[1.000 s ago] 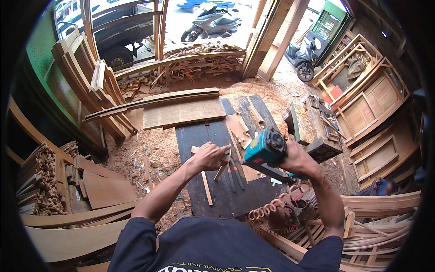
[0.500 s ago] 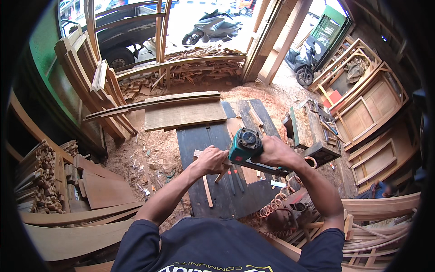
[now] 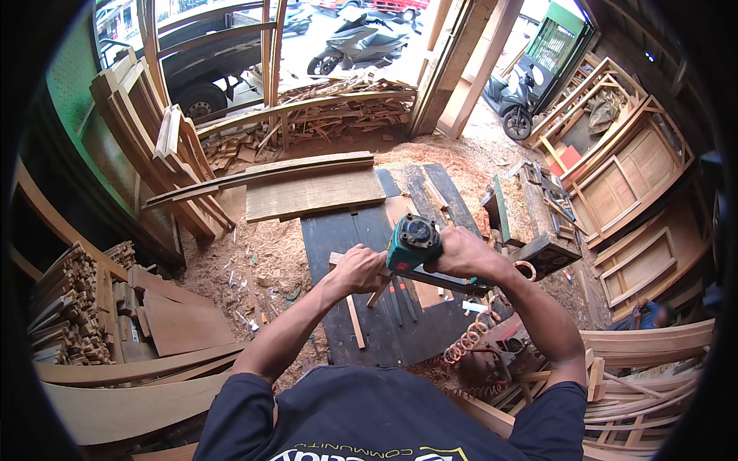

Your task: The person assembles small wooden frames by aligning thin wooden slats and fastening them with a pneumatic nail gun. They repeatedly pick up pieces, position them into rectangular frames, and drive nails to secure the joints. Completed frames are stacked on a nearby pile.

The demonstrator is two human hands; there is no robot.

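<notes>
A: Where's the nail gun [image 3: 413,238]?

B: Just one, teal and black, above the worktop [image 3: 384,342], right beside the left grip [image 3: 360,269]. Nose is hidden; can't tell if it touches wood.

A: Grip states?

B: Right grip [image 3: 455,253] wrapped round the gun's handle, probably to carry the weight and aim it. Left grip pinching one pale wood piece [image 3: 335,260], fingers curled over it, likely so it can't shift.

A: Close by?

B: Two pale sticks at the left hand, one long [image 3: 355,323], one short [image 3: 377,294]. Can't see if either is joined to the piece. Two slim dark bars [image 3: 397,306] with red marks lie right of those, side by side, apparently parked in reach.

A: Air line?

B: One orange coiled hose [image 3: 465,346], lower right. Coils presumably give the arm slack. Can't make out its connection.

A: Further out?

B: One wide board [image 3: 307,196] at the worktop's far left end, at least one long strip [image 3: 307,163] on top, overhanging left. Beyond: a scrap heap [image 3: 346,111], uncountable, and two parked scooters [image 3: 357,50] clearly visible. One person in blue [image 3: 652,315], far right.
</notes>
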